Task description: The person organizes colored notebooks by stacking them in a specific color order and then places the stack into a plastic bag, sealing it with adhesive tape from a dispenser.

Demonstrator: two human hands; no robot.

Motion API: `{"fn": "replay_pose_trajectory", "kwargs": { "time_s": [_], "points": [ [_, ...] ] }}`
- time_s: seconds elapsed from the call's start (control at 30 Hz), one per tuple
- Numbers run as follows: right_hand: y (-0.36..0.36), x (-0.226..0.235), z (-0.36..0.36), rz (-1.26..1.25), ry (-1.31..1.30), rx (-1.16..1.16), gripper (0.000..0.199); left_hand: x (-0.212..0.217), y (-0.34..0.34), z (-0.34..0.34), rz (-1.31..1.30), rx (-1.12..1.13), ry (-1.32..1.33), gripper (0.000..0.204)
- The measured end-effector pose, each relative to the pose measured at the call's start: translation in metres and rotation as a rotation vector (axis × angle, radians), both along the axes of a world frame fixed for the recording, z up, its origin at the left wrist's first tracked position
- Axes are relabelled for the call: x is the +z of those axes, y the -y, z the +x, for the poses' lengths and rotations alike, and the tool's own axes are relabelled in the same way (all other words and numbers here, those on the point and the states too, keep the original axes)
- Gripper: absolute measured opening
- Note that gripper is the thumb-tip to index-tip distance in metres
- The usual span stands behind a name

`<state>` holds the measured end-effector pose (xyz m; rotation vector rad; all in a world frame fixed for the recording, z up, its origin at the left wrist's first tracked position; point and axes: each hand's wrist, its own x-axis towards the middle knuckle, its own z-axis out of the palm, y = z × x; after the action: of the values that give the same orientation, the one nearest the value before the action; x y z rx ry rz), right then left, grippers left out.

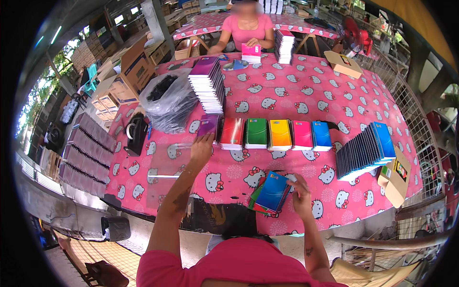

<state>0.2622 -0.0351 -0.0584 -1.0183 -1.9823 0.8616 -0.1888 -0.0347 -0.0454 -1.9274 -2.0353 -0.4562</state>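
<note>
My left hand (203, 144) reaches forward, its fingers bent over the near end of a purple notebook (209, 124) at the left of a row of notebooks. To its right in that row stand small piles of red (232, 131), green (256, 131), yellow (279, 133), pink (302, 134) and blue (322, 135) spiral notebooks. Close to me lies a fanned pile, a blue notebook (272, 190) on top with green and red edges showing below. My right hand (300, 192) is at this pile's right edge, fingers curled at the blue cover; the exact grip is partly hidden.
A tall purple notebook stack (206, 86) stands behind the row; a leaning blue stack (361, 152) is at the right. Plastic bag (169, 100), tape dispenser (137, 135), open cartons (396, 176) and grey bound stacks (86, 155) surround the pink table. Across it, a person (246, 28) handles pink notebooks.
</note>
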Motion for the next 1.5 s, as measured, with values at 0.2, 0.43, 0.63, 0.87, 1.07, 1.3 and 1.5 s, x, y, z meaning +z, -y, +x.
{"fn": "replay_pose_trajectory", "kwargs": {
  "time_s": [0.2,0.43,0.63,0.87,1.07,1.3,1.5],
  "points": [
    [0.055,-0.017,-0.004,-0.93,-0.599,-0.386,0.074,0.135,0.03,0.126,-0.11,-0.068,0.324,0.02],
    [0.045,-0.017,-0.023,-0.884,-0.597,-0.361,0.088,0.11,-0.015,0.198,-0.958,-0.309,0.801,0.047],
    [0.013,-0.011,-0.042,-0.986,-0.476,-0.241,0.075,-0.018,0.056,0.192,-0.271,-0.258,0.863,0.062],
    [0.016,0.014,-0.115,-1.191,-0.549,0.005,0.05,-0.008,0.128,0.136,-0.295,-0.225,1.274,0.066],
    [0.065,0.046,-0.229,-1.666,-0.47,0.379,0.04,0.053,0.216,0.019,-0.073,-0.612,0.23,0.08],
    [0.127,0.042,-0.36,-0.465,-0.403,0.708,0.11,0.045,0.27,-0.083,-0.027,-0.221,1.43,0.068],
    [0.171,-0.023,-0.418,-0.561,-0.518,0.545,0.121,-0.017,0.285,-0.119,0.052,-0.216,1.576,0.106]
  ]
}}
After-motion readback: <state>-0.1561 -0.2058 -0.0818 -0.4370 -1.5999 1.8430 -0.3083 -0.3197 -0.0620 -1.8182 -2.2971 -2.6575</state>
